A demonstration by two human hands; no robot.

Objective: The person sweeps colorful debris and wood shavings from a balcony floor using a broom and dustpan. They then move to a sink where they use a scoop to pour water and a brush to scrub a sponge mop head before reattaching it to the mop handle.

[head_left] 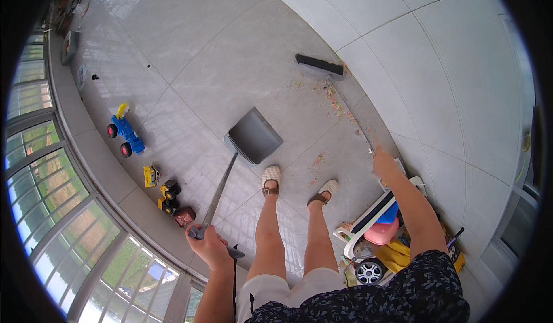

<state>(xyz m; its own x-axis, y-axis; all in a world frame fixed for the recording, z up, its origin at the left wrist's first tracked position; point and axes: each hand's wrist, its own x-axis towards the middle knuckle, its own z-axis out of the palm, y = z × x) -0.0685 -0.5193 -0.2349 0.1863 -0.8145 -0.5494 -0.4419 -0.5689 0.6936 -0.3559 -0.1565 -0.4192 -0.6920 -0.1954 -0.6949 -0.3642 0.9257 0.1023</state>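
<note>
My left hand [208, 242] grips the top of the long grey handle of a dustpan [255, 135], which lies on the tiled floor ahead of my feet. A row of teeth lines the pan's edge near the handle. My right hand [386, 164] is closed around the thin stick of a broom [320, 65]. The broom's black bristles are at the floor near the wall. Small multicoloured debris [332, 96] is scattered beside the stick. A smaller patch of bits [319, 159] lies between the dustpan and my right foot.
A blue toy tractor [125, 135] and several yellow toy vehicles [151, 176] stand along the window ledge at left. At right, a pile of toys with a pink piece [382, 231] and a wheel [370, 271] sits near the tiled wall [432, 85].
</note>
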